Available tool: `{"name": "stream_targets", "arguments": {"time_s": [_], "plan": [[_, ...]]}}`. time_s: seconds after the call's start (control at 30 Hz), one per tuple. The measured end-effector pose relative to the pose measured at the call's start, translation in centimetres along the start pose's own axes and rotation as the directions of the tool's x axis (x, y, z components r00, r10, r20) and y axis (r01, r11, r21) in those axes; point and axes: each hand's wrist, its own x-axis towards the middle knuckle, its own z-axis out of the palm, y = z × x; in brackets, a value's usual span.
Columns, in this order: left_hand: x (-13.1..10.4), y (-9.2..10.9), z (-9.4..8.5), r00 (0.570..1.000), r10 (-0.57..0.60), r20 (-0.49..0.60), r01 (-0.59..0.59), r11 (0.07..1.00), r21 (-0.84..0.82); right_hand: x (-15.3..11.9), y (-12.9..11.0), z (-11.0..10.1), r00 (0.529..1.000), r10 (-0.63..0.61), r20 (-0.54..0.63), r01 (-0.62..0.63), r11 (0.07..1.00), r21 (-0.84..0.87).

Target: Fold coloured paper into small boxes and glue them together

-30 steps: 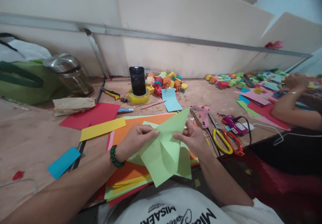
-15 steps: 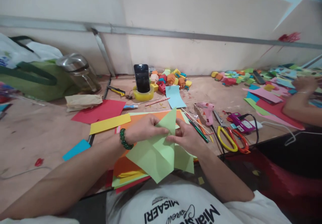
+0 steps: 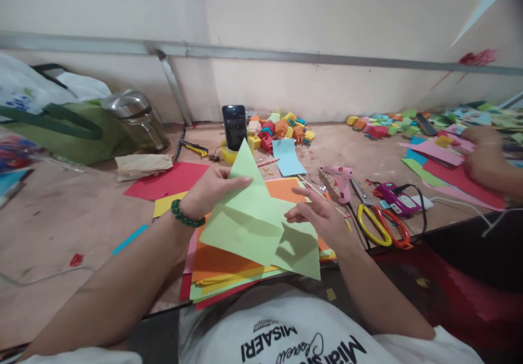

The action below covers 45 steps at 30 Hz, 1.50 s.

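Observation:
A light green sheet of paper [image 3: 245, 228], creased and with a pointed top corner, is pinched at its left side between the thumb and fingers of my left hand [image 3: 210, 192], which has a green bead bracelet at the wrist. My right hand [image 3: 316, 217] hovers by the sheet's right part, fingers apart and holding nothing; its shadow falls on the paper. Under the green sheet lies a stack of coloured paper [image 3: 220, 263] in orange, yellow, green and red at the table's front edge.
To the right lie a pink glue gun [image 3: 341, 181], scissors [image 3: 378, 225] with yellow and orange handles, and a purple power strip [image 3: 396, 199]. Behind stand a phone [image 3: 234, 127] and small paper boxes [image 3: 281, 128]. A glass jar [image 3: 137, 121] is left; a co-worker's hand [image 3: 486, 151] is far right.
My right hand has let go of the green sheet and moved slightly right. The sheet, folded up before, has opened out wider, and my left hand has shifted left with it.

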Motion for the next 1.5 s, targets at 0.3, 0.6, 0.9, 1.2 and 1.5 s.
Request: {"name": "stream_targets", "arguments": {"time_s": [0.3, 0.6, 0.9, 1.2, 1.5], "plan": [[-0.5, -0.4, 1.5, 0.996, 0.084, 0.014, -0.084, 0.996, -0.002, -0.3, 1.8, 0.0, 0.979, 0.09, 0.184, -0.032, 0.954, -0.298], [-0.5, -0.8, 1.7, 0.998, 0.018, 0.062, -0.017, 1.0, -0.016, -0.8, -0.5, -2.5, 0.995, 0.002, 0.098, 0.007, 0.996, -0.093], [-1.8, -0.8, 3.5, 0.982, -0.036, 0.185, 0.037, 0.999, -0.003, 1.0, 1.1, -0.1, 0.998, -0.06, 0.014, 0.057, 0.991, 0.124], [-1.3, -1.2, 3.1, 0.991, -0.023, 0.133, 0.021, 1.0, 0.014, 0.1, 0.2, -0.9, 0.967, -0.148, -0.205, 0.171, 0.981, 0.097], [-2.0, -0.9, 3.6, 0.975, 0.063, 0.214, -0.089, 0.989, 0.116, 0.9, -1.1, -0.5, 0.98, -0.14, -0.138, 0.173, 0.95, 0.259]]}}
